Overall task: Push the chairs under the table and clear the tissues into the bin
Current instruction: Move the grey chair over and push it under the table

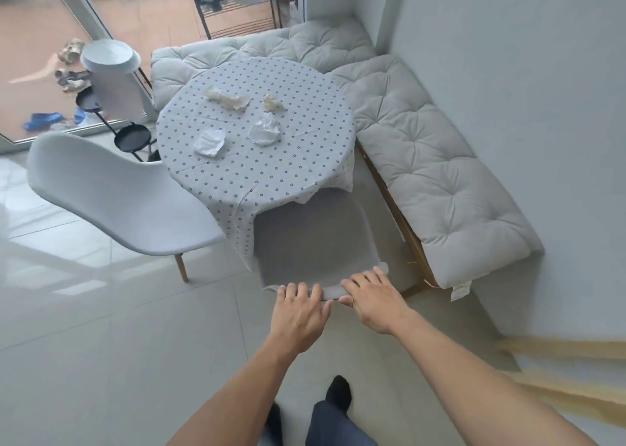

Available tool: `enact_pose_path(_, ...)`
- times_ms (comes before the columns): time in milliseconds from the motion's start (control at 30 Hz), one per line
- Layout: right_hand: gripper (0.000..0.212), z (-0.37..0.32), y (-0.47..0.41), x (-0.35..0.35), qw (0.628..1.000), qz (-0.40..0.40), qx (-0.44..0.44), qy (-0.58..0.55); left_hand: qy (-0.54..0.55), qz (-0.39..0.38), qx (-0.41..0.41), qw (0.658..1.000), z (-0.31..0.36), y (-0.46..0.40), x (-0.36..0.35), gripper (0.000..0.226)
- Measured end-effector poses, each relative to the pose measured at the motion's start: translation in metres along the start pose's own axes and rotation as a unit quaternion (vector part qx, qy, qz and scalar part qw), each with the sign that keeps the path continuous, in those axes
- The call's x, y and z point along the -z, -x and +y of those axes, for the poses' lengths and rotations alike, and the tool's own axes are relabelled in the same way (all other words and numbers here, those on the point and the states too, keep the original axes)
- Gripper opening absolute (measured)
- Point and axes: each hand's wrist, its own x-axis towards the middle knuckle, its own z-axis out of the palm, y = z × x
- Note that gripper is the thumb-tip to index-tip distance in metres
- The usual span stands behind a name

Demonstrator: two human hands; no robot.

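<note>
— Where are the person's hands?
— The left hand (299,313) and right hand (374,301) both grip the top edge of the near chair (315,242), whose seat sits under the table (257,177).
— The rest?
— Four tissues (210,142) lie on the cloth; the other chair (111,194) stands out; the bin (113,76), seemingly lidded, is beyond.

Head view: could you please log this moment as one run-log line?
left hand + right hand: on near chair backrest | side chair: out | tissues: on table
</note>
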Motion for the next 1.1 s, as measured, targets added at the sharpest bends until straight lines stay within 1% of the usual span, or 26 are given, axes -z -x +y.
enact_pose_path(67,0.065,0.009,-0.015,0.008,1.000,-0.018,0.004,-0.006,0.011,-0.013,0.022,1.000,0.001,-0.015,0.003,0.059)
enact_pose_path(167,0.053,0.018,-0.033,0.019,0.999,-0.037,-0.004,-0.022,0.031,-0.030,0.052,0.998,0.003,-0.033,0.009,0.057)
enact_pose_path(233,0.053,0.021,-0.041,0.026,0.998,-0.050,-0.009,-0.027,0.046,-0.042,0.069,0.996,0.001,-0.041,0.012,0.056)
enact_pose_path(367,0.059,0.022,-0.044,0.033,0.998,-0.054,-0.012,-0.029,0.070,-0.072,0.076,0.992,-0.003,-0.045,0.018,0.058)
enact_pose_path(467,0.069,0.025,-0.040,0.039,0.998,-0.055,-0.021,-0.028,0.099,-0.093,0.086,0.987,-0.011,-0.045,0.028,0.066)
enact_pose_path(567,0.075,0.024,-0.039,0.048,0.997,-0.061,-0.039,-0.038,0.118,-0.085,0.109,0.983,-0.025,-0.040,0.046,0.074)
enact_pose_path(667,0.078,0.019,-0.045,0.062,0.996,-0.063,-0.049,-0.040,0.112,-0.085,0.121,0.983,-0.040,-0.037,0.062,0.076)
enact_pose_path(900,0.078,-0.016,-0.067,0.107,0.997,-0.037,-0.050,-0.037,0.107,-0.052,0.142,0.983,-0.086,-0.028,0.102,0.077)
enact_pose_path(1100,0.079,-0.050,-0.095,0.140,0.997,-0.016,-0.062,-0.030,0.098,-0.024,0.143,0.984,-0.143,-0.026,0.124,0.078)
